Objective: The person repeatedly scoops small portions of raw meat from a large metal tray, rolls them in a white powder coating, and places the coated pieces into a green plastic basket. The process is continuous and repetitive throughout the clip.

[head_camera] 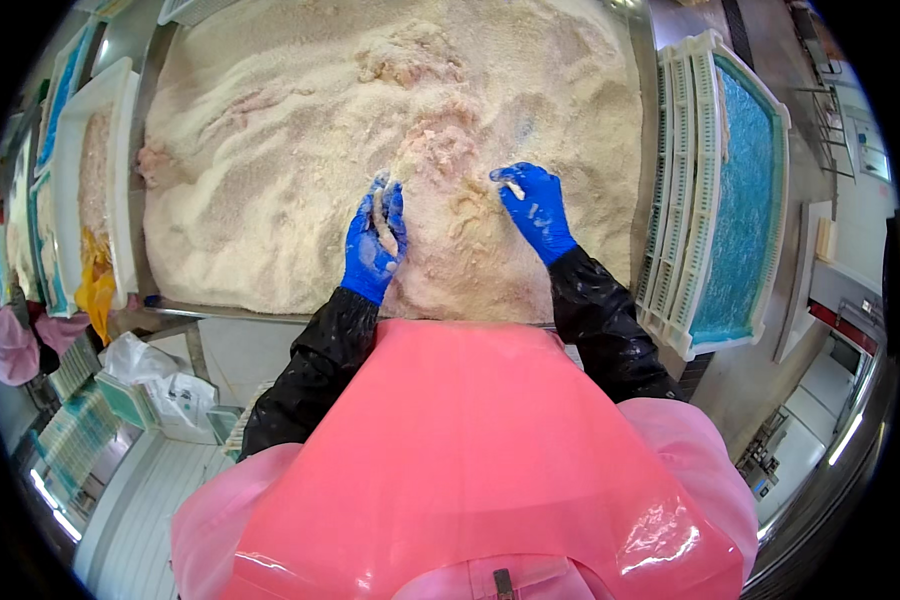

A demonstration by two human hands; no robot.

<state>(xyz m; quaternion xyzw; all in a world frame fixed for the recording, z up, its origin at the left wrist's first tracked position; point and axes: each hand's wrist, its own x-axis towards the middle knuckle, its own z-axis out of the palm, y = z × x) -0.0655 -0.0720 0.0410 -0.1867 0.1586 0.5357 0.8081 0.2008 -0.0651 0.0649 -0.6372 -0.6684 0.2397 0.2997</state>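
Observation:
Both my hands wear blue gloves dusted with crumbs. My left hand (375, 240), palm turned up, holds a long crumb-coated strip of food (384, 223) along its palm and fingers. To the right, my right hand (532, 206) has its fingers curled, with a small pale piece (516, 190) between thumb and fingers. Under and ahead of the hands spreads a deep bed of pale breadcrumbs (270, 225) in a metal-edged table. Between the hands and just beyond them lie heaps of pinkish, crumb-covered pieces (442, 146); what they are exactly I cannot tell.
Stacked white perforated trays (682, 202), the top one lined with blue sheet, stand right of the crumb bed. At left is a white tub (64, 187) with pinkish contents and a yellow-orange plastic piece (96, 281) over its edge. Plastic bags (180, 390) lie lower left.

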